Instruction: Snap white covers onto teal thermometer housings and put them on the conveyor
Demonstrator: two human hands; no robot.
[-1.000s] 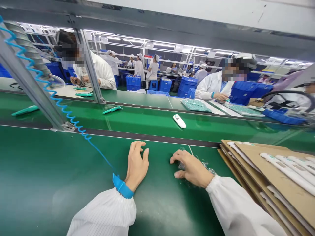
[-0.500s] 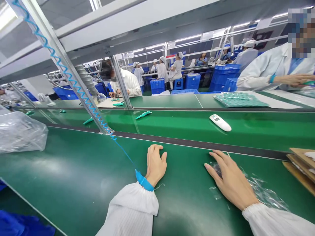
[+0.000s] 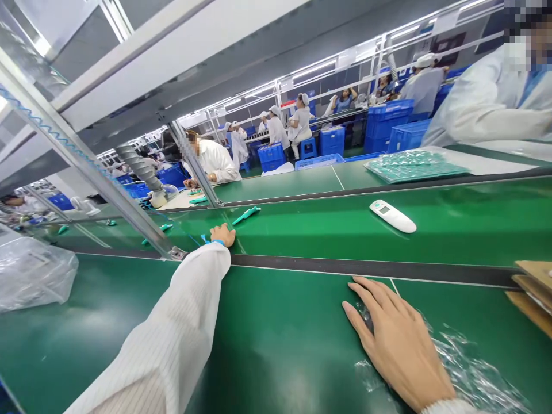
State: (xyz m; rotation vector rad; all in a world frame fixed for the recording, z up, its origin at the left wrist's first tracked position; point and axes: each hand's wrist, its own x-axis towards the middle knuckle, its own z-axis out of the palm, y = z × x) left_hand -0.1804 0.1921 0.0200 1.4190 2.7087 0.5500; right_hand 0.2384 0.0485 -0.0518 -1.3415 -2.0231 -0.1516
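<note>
My left hand is stretched out over the green belt, just below a teal-green handheld piece. Its fingers look bent, and whether they touch anything is hidden. A blue strap circles that wrist. My right hand rests palm down with fingers spread on the green table, partly over crumpled clear plastic. A white device with a small display lies on the belt at the right.
Brown cardboard pieces sit at the right edge, a clear plastic bag at the left. A metal post slants at the left. Across the belt, a bagged green stack lies near a person in white.
My left hand has moved from the table forward and left, over the belt. My right hand remains spread by the plastic. The view has tilted, and the white device has shifted slightly right.
</note>
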